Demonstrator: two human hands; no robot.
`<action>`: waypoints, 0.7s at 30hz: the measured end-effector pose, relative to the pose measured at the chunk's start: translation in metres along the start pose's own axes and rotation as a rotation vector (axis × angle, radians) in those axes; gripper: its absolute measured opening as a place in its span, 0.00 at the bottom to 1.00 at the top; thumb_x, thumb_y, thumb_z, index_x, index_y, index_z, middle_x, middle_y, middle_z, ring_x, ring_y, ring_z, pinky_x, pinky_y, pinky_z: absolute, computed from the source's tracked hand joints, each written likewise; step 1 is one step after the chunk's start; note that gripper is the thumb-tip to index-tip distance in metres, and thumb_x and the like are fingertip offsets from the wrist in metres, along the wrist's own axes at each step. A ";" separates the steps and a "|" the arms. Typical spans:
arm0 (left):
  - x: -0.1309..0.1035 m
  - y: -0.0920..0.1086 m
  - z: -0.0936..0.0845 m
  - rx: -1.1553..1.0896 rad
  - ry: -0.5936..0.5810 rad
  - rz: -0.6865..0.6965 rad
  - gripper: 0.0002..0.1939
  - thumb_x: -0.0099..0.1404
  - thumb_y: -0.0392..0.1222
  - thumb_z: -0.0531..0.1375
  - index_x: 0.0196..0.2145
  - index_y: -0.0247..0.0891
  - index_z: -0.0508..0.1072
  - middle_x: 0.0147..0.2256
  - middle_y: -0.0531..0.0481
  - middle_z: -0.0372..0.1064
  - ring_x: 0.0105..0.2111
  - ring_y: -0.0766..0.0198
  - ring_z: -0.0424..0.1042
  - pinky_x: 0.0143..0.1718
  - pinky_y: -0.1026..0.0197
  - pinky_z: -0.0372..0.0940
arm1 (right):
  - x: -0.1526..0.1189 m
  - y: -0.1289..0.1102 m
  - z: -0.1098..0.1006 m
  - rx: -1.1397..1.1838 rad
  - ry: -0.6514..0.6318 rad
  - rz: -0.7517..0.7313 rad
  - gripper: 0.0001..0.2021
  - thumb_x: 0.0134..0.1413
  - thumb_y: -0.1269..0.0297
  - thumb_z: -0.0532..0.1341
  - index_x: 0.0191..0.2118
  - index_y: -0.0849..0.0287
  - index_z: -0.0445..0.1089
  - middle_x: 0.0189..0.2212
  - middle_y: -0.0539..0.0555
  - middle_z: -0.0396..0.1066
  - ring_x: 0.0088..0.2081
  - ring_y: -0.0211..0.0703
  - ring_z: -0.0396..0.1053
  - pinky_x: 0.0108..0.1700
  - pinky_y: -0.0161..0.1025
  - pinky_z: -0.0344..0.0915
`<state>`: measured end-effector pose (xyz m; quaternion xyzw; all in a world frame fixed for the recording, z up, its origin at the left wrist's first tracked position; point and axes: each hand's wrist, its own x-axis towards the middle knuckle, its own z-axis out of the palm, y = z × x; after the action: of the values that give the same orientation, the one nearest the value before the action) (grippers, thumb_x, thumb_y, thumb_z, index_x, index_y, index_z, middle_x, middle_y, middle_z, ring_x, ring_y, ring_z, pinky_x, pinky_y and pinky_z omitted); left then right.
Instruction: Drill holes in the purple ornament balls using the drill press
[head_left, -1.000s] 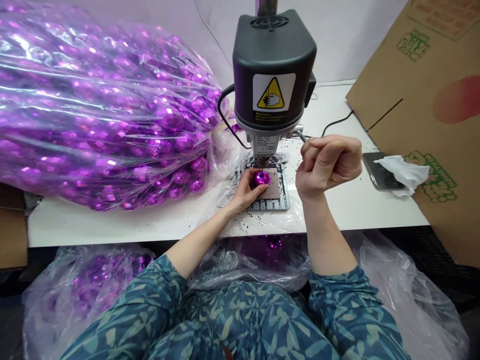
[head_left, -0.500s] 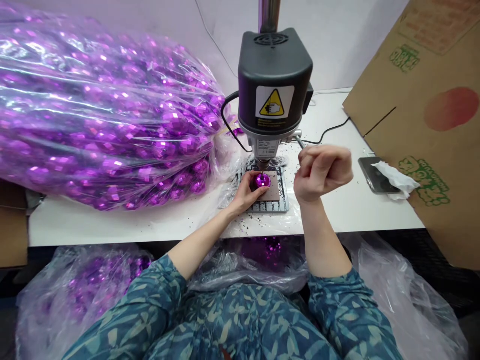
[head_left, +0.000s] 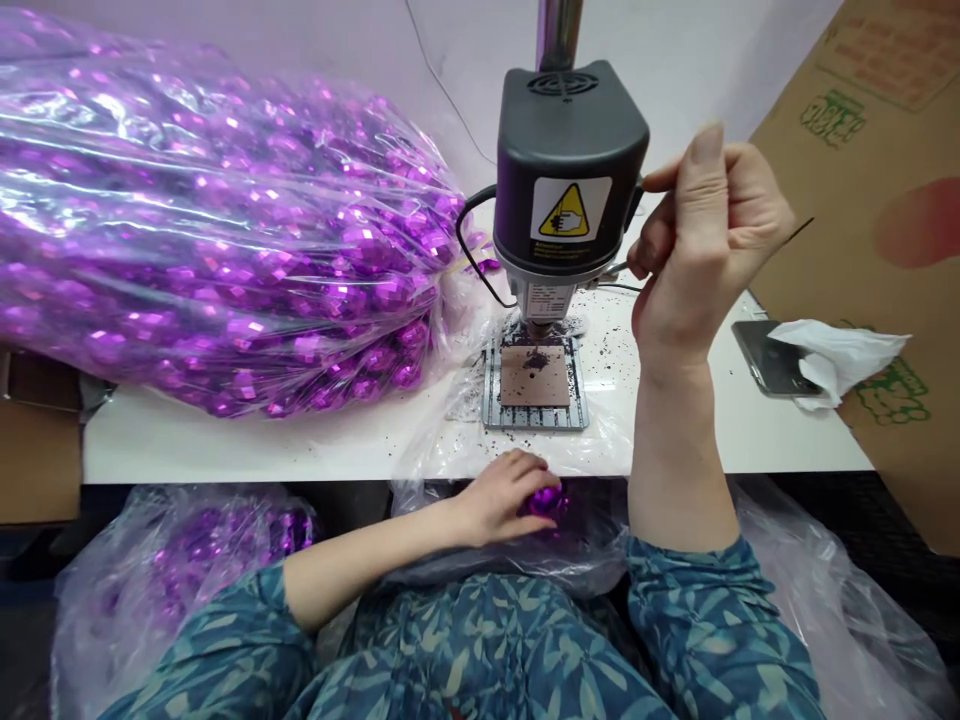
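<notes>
Left hand (head_left: 501, 500): fingers curved round shiny purple faceted ball (head_left: 546, 500), just below front edge of white desk (head_left: 300, 452); whether gripped, can't tell. Right hand (head_left: 701, 240): fingers closed on grey metal lever (head_left: 616, 268) of black drill press (head_left: 566, 140). Beneath it, square brown board (head_left: 546, 390), dark shavings (head_left: 535, 360).

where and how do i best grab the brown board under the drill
Probably pinch the brown board by its left and right edges, coming from the front: it lies flat on the grooved plate, and the drill chuck hangs near its back edge.
</notes>
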<state>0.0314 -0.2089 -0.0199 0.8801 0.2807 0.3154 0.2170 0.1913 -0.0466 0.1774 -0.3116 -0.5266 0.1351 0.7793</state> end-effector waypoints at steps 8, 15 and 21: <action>0.031 -0.072 -0.047 0.012 0.216 -0.178 0.10 0.75 0.45 0.58 0.50 0.41 0.72 0.46 0.44 0.77 0.48 0.54 0.76 0.52 0.48 0.72 | 0.000 0.001 -0.002 0.052 0.026 -0.014 0.28 0.53 0.33 0.59 0.24 0.57 0.65 0.12 0.42 0.46 0.12 0.27 0.46 0.16 0.36 0.43; 0.131 -0.201 -0.103 0.107 0.495 -0.688 0.11 0.56 0.26 0.61 0.27 0.42 0.68 0.33 0.46 0.72 0.45 0.47 0.73 0.58 0.40 0.67 | -0.005 -0.005 -0.003 0.163 0.005 0.005 0.24 0.58 0.41 0.62 0.25 0.58 0.66 0.14 0.42 0.48 0.14 0.25 0.47 0.17 0.34 0.42; 0.161 -0.233 -0.093 0.197 0.616 -0.742 0.14 0.61 0.27 0.60 0.43 0.36 0.75 0.46 0.36 0.76 0.62 0.41 0.68 0.69 0.38 0.55 | -0.008 -0.009 -0.006 0.128 -0.021 -0.025 0.22 0.64 0.47 0.60 0.25 0.58 0.67 0.14 0.43 0.46 0.14 0.24 0.49 0.18 0.31 0.44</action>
<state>-0.0113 0.0858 -0.0152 0.6030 0.6550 0.4342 0.1374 0.1924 -0.0592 0.1758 -0.2532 -0.5292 0.1619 0.7935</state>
